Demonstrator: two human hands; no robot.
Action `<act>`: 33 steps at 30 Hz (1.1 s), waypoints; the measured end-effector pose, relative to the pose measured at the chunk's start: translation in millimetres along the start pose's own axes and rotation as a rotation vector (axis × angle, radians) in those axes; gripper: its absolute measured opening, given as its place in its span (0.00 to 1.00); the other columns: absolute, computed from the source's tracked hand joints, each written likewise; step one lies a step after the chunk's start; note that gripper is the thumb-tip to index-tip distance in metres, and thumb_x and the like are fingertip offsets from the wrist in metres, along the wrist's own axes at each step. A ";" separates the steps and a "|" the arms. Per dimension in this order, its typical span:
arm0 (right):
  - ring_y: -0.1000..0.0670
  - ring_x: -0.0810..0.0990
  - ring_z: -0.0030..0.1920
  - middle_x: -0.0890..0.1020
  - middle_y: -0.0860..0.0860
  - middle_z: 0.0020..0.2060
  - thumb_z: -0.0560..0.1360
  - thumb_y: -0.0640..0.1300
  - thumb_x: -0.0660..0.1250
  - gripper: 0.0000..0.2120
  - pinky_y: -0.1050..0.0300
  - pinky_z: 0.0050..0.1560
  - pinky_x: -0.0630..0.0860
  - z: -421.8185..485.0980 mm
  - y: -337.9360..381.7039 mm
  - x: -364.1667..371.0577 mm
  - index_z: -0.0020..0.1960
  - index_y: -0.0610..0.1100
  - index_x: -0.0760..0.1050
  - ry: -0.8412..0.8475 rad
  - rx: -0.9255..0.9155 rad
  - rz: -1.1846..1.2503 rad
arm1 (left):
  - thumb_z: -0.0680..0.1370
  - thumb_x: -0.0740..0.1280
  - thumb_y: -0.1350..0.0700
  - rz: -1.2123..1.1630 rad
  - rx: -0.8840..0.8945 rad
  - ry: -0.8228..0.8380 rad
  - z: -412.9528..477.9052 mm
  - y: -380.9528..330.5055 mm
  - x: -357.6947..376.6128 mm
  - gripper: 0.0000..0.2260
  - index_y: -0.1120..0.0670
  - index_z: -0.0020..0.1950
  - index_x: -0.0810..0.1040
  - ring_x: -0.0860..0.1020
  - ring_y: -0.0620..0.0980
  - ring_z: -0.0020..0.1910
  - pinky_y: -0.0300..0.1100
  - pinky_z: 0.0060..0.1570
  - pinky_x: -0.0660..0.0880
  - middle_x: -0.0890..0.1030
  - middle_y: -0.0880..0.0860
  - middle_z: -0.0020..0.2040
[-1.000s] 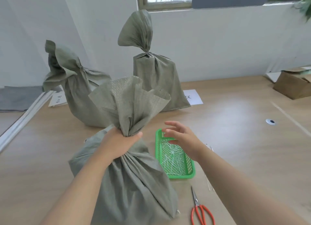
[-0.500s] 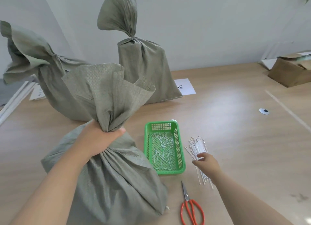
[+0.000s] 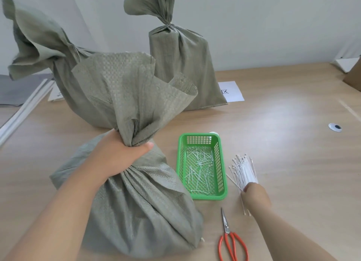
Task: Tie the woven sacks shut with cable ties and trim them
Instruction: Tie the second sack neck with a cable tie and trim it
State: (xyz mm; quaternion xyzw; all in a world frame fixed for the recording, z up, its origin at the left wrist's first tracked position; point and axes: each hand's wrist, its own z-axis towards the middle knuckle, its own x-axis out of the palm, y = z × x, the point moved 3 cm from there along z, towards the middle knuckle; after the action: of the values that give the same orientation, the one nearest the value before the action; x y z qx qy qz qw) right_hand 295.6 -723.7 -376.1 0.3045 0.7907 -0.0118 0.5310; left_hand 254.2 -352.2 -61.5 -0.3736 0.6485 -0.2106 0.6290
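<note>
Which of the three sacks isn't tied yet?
The nearest sack: the left hand alone pinches its neck, while both sacks behind are cinched.

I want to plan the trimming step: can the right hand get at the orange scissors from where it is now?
Probably yes. The right hand rests on the cable ties, and the scissors lie just nearer the person on bare table, with nothing between them.

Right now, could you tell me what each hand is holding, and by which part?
The left hand grips the front woven sack by its gathered neck. The right hand rests on the bundle of cable ties at its near end; whether it has gripped any cannot be told.
</note>
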 end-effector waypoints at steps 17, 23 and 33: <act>0.41 0.80 0.39 0.79 0.42 0.37 0.71 0.41 0.64 0.07 0.58 0.37 0.71 -0.4 3.0 10.4 0.35 0.42 0.73 -0.025 -0.044 -0.068 | 0.74 0.75 0.46 0.015 0.015 -0.014 -1.0 4.0 -1.1 0.09 0.36 0.43 0.76 0.80 0.49 0.54 0.47 0.59 0.75 0.81 0.39 0.51; 0.42 0.81 0.37 0.79 0.43 0.37 0.72 0.44 0.63 0.09 0.58 0.36 0.74 -3.1 4.0 8.2 0.34 0.42 0.72 -0.035 -0.037 -0.028 | 0.74 0.74 0.46 0.016 0.016 -0.010 0.3 5.9 -1.4 0.08 0.38 0.43 0.76 0.80 0.49 0.53 0.48 0.58 0.75 0.81 0.40 0.49; 0.46 0.77 0.39 0.79 0.50 0.36 0.71 0.47 0.66 0.05 0.56 0.35 0.70 -25.6 11.1 -11.5 0.37 0.48 0.74 -0.109 -0.072 0.156 | 0.76 0.73 0.48 0.014 0.051 0.000 1.7 8.0 -0.9 0.12 0.41 0.58 0.78 0.73 0.45 0.55 0.40 0.55 0.66 0.73 0.33 0.45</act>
State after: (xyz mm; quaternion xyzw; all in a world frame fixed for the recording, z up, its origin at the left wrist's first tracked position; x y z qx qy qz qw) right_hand 282.6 -711.3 -351.8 0.3449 0.7343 0.0417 0.5831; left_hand 254.0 -346.1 -67.0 -0.3527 0.6453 -0.2227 0.6400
